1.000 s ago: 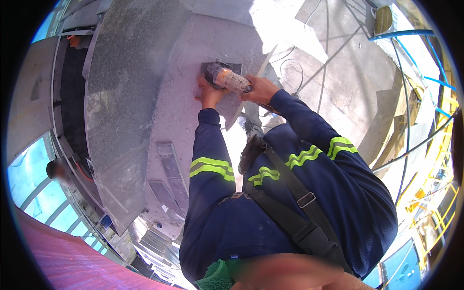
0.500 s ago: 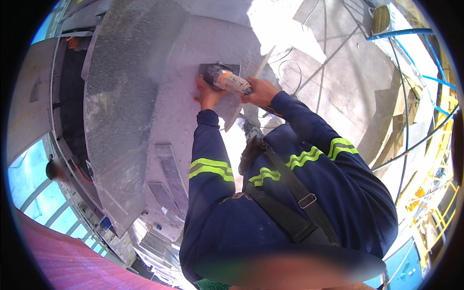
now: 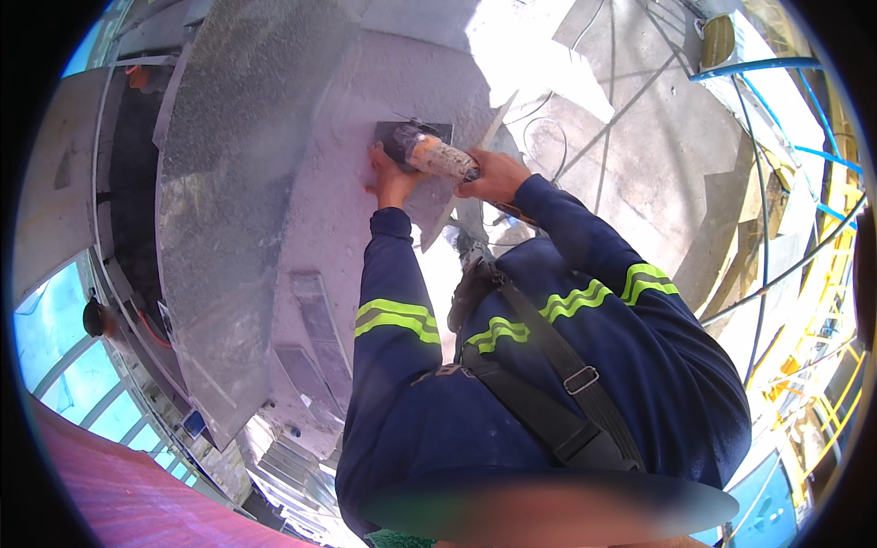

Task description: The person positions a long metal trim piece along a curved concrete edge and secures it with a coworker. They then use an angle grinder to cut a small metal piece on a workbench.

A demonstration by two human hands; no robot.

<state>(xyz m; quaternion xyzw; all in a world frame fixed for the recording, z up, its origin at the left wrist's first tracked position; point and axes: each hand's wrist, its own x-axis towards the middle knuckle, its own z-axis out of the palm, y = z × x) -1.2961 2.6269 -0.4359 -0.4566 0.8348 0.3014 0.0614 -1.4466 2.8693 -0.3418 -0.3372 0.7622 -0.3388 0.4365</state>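
A dusty orange angle grinder (image 3: 443, 157) lies across a pale, dust-covered slab surface (image 3: 343, 183), its dark head over a small dark square piece (image 3: 440, 131). My right hand (image 3: 494, 175) is closed round the grinder's rear end. At the near left corner of the square piece, my left hand (image 3: 393, 178) has its fingers curled along the edge, close beside the grinder's head. The head partly hides where that hand makes contact. The grinder's disc is not visible.
A large grey stone slab (image 3: 228, 201) stands left of the work surface. Narrow offcut strips (image 3: 320, 315) lie nearer. Thin cables (image 3: 548, 137) run over the floor at right, beyond which are blue pipes (image 3: 758, 66) and yellow metalwork (image 3: 836, 365). Another person (image 3: 99, 318) is far left.
Both hands and the grinder stay in nearly the same place. The whole view has shifted very slightly, and haze still hangs over the grey slab.
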